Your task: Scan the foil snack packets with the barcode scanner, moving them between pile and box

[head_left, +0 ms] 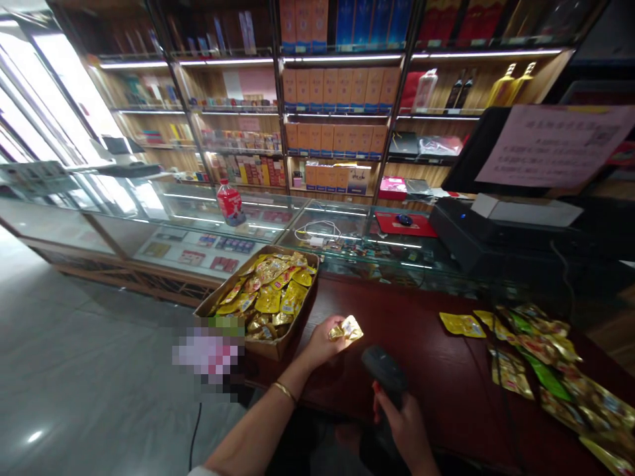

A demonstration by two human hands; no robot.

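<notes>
In my left hand is a small gold foil snack packet, brightly lit at its outer end. The fingers are closed around it, above the dark red counter. My right hand grips the handle of a black barcode scanner, whose head points up and left toward the packet. Just left of my left hand, a cardboard box is filled with yellow and gold packets. On the counter's right side lies a loose pile of similar gold, yellow and green packets.
Behind the counter stands a glass display case with a red-labelled bottle on top. A white cable and a mouse on a red mat lie nearby. A black monitor rises at right. Stocked shelves line the back wall.
</notes>
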